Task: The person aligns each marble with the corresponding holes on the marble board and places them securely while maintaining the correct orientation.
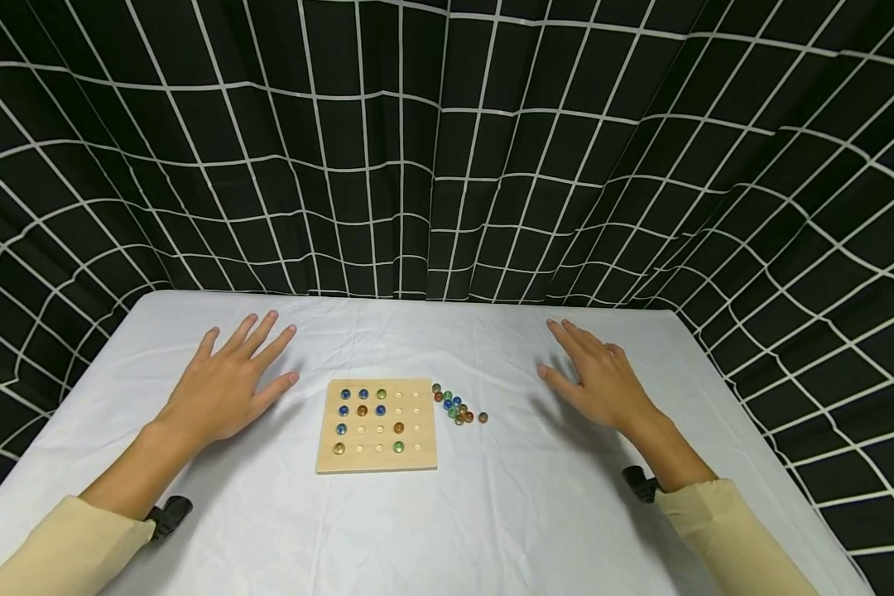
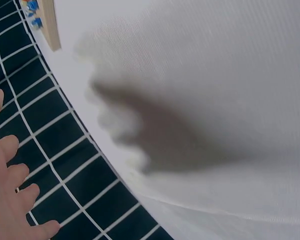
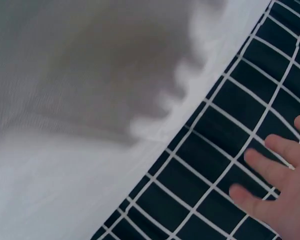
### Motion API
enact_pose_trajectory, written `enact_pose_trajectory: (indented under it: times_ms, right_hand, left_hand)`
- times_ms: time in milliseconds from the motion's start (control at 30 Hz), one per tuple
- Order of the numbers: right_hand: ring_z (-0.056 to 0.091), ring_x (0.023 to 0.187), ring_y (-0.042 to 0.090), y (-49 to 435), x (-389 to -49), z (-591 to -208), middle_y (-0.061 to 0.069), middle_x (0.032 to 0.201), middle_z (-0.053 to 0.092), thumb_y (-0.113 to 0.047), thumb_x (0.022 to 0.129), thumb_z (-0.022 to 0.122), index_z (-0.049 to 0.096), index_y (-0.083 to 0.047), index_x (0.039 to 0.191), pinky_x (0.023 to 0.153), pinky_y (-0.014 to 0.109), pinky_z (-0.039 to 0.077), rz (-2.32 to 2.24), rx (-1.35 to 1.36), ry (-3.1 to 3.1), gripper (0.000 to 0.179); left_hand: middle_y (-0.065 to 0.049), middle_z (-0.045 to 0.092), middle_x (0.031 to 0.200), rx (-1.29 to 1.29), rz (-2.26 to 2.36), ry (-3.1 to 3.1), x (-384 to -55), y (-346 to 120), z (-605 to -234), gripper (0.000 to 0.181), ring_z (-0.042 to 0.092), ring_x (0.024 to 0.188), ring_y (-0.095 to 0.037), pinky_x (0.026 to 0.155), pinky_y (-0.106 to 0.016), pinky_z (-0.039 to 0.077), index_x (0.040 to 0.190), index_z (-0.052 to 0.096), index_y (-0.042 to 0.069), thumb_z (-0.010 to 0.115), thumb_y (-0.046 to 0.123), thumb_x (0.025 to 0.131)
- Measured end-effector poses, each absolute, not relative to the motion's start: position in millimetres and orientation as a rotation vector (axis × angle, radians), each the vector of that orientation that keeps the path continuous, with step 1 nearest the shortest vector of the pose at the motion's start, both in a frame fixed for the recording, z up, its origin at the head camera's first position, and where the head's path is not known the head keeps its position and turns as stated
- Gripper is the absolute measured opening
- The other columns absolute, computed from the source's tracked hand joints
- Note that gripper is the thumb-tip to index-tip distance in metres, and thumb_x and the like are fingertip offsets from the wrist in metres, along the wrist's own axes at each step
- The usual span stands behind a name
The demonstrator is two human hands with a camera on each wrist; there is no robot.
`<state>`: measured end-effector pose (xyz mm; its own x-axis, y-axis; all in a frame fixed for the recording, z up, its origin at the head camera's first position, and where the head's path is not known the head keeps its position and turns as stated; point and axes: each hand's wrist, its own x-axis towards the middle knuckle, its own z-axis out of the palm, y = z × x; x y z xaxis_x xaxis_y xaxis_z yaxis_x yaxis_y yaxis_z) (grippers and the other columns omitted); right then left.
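Observation:
In the head view, a light wooden board [image 1: 378, 462] with rows of shallow holes lies on the white cloth. Blue, green and amber marbles sit in several of its holes, mostly on the left; other holes are bare. Just past the board's right edge is a loose cluster of mixed marbles [image 1: 453, 406], one a little apart. My left hand [image 1: 227, 385] is spread left of the board, holding nothing. Right of the marbles my right hand [image 1: 599, 381] has its fingers extended, also holding nothing. Both hands cast shadows on the cloth. A corner of the board [image 2: 50, 27] shows in the left wrist view.
A white cloth [image 1: 387, 530] covers the table. Behind it and along both sides hangs a black curtain [image 1: 462, 149] with a white grid. A dark wrist device [image 1: 170, 517] is at the left cuff and another wrist device [image 1: 641, 483] at the right.

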<state>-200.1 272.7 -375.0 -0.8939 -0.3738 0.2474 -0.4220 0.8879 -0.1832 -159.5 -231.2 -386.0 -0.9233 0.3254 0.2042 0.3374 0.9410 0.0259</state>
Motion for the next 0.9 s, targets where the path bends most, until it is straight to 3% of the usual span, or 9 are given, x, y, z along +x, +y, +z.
enact_pose_trajectory:
  times_ms: [267,500,900]
  right_hand:
    - [0.047,0.135,0.034,256,-195,-377,0.012,0.15,0.048,-0.043,0.095,0.066,0.038,-0.014,0.154,0.107,0.057,0.039,0.684,0.664,-2.863,0.072]
    - [0.064,0.114,0.029,243,-196,-388,0.013,0.128,0.066,-0.018,0.086,0.08,0.054,-0.009,0.143,0.092,0.053,0.05,0.946,0.819,-2.697,0.063]
    - [0.066,0.113,0.023,223,-195,-389,0.011,0.118,0.071,-0.013,0.085,0.08,0.057,-0.008,0.139,0.093,0.053,0.051,1.297,0.859,-2.763,0.059]
  left_hand:
    - [-0.015,0.033,0.159,-0.684,-0.207,-2.902,-155,-221,-390,0.069,0.032,0.144,-0.04,0.111,-0.066,0.023,0.155,0.038,0.016,0.047,0.056,0.1]
    - [-0.012,0.034,0.159,-0.866,-0.291,-2.937,-153,-218,-399,0.07,0.033,0.144,-0.037,0.111,-0.065,0.027,0.154,0.039,0.014,0.052,0.055,0.099]
    - [-0.008,0.037,0.158,-0.941,-0.358,-2.986,-149,-209,-407,0.077,0.033,0.144,-0.036,0.111,-0.065,0.026,0.152,0.044,0.015,0.056,0.063,0.092]
